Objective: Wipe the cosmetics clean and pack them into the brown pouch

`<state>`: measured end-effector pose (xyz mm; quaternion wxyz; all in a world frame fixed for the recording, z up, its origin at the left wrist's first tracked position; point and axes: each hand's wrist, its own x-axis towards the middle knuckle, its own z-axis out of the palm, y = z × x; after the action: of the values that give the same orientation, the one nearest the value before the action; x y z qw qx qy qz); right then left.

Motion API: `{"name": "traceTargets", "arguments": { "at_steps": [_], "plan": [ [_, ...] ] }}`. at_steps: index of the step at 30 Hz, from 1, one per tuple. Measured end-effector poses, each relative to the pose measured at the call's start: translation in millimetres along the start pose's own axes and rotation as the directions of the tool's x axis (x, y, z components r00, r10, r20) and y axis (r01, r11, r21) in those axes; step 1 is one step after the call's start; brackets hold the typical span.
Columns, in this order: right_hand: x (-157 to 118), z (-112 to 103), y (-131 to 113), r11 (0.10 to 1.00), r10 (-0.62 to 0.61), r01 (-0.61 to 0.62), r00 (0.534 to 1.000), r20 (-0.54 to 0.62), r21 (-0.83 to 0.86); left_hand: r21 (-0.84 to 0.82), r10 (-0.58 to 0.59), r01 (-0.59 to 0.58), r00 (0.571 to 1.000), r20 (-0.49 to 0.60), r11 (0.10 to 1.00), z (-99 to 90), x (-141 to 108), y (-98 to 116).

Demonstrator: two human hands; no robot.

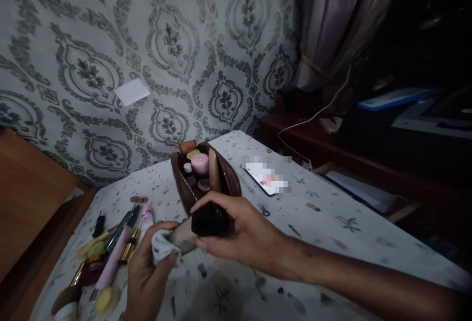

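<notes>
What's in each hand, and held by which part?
Right hand: bottle, by its black cap. Left hand: white cloth, pinched against the bottle's other end.

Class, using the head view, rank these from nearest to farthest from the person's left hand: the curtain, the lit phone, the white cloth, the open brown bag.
From the left hand:
1. White cloth, held in its fingers
2. Open brown bag, ahead on the table
3. Lit phone, right of the bag
4. Curtain, beyond the table, upper right
</notes>
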<state>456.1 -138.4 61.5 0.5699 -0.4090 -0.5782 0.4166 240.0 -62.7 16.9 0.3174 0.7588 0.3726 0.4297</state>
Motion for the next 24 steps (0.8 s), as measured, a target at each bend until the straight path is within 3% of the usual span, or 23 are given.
{"name": "traceTargets", "arguments": {
  "at_steps": [4,7,9,12,14,18,21,23,24],
  "plan": [
    [27,-40,-21,1.0,0.02,-0.022,0.993,0.112,0.012,-0.062,0.049,-0.052,0.997,-0.053,0.997,18.3,23,15],
    [59,-72,-37,0.987,-0.117,0.119,0.993,0.025,-0.108,-0.017,0.113,-0.115,0.989,-0.098,0.993,23.6,49,25],
    [86,-90,-40,0.95,-0.224,0.209,0.974,-0.039,-0.232,0.173,0.243,-0.246,0.969,0.041,0.954,22.8,68,29],
    [130,-105,-34,0.859,-0.288,0.26,0.958,0.005,-0.441,0.47,0.353,-0.498,0.861,0.365,0.729,24.3,92,38],
    [158,-105,-24,0.781,-0.261,0.256,0.962,0.074,-0.57,0.598,0.307,-0.597,0.797,0.521,0.536,31.0,103,49],
    [200,-93,-6,0.651,-0.136,0.233,0.972,0.191,-0.722,0.678,-0.029,-0.675,0.702,0.711,0.291,52.2,117,74],
    [220,-85,0,0.633,-0.066,0.235,0.966,0.252,-0.738,0.637,-0.193,-0.744,0.607,0.771,0.201,64.6,125,82],
    [228,-86,1,0.654,-0.04,0.238,0.959,0.281,-0.718,0.638,-0.234,-0.744,0.596,0.768,0.197,69.8,130,79],
    [231,-88,0,0.665,-0.027,0.238,0.955,0.296,-0.707,0.652,-0.221,-0.719,0.614,0.758,0.239,71.6,132,75]
  ]
}}
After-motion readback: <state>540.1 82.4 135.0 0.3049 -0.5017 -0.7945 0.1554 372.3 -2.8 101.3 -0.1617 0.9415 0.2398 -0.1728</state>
